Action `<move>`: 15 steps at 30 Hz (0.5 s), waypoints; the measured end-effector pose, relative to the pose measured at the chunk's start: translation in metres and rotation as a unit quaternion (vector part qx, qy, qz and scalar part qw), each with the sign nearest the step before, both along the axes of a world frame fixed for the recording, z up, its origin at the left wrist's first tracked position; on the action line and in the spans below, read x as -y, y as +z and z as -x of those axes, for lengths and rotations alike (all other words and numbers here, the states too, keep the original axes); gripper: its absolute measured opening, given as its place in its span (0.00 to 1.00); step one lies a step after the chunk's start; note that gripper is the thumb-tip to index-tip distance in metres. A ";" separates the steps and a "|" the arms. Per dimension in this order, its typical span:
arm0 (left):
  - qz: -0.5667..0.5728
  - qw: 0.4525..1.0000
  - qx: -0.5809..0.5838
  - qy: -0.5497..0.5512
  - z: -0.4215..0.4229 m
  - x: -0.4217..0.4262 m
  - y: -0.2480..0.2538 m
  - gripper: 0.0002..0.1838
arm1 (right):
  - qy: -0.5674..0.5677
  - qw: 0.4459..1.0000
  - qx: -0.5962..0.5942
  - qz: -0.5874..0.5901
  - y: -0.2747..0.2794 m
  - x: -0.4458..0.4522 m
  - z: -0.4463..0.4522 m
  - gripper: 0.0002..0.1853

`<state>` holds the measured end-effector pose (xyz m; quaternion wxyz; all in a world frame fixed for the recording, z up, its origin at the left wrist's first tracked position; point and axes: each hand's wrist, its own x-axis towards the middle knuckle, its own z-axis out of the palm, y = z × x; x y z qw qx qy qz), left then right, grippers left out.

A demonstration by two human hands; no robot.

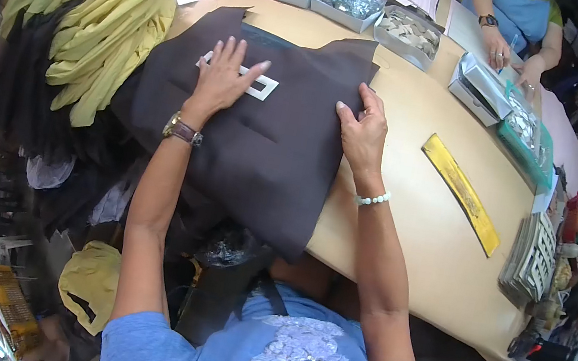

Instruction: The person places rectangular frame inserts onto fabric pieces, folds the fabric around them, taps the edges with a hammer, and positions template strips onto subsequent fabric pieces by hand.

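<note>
Dark cloth [260, 168] is spread across the worktop [411, 200] at twelve o'clock, the white frame [271, 90] already lying on it towards eleven; no fastening shows, so I'd judge only the placing done and the fixing down open. My left grip [219, 86] is open, palm down, fingers fanned to twelve, pressing over the frame and closed on nothing. My right grip [364, 136], at one o'clock, is half-curled at the cloth's edge, thumb on top; whether it pinches, I can't tell. Yellow strip [462, 195] at two, untouched.
</note>
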<state>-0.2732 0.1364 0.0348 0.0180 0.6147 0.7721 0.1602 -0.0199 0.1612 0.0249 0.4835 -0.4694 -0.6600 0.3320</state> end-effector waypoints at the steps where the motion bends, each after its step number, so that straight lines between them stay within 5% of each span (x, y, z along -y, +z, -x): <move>1: 0.009 1.000 -0.014 0.003 -0.004 -0.003 -0.006 0.46 | -0.003 1.000 0.008 -0.010 0.001 -0.002 -0.001 0.26; 4: 0.041 0.998 -0.034 0.013 -0.012 -0.011 -0.012 0.46 | -0.008 0.984 -0.115 0.136 0.009 -0.007 -0.010 0.25; 15: 0.017 0.999 -0.026 0.015 -0.012 -0.010 -0.015 0.48 | -0.061 0.995 0.078 -0.013 0.017 -0.001 -0.024 0.28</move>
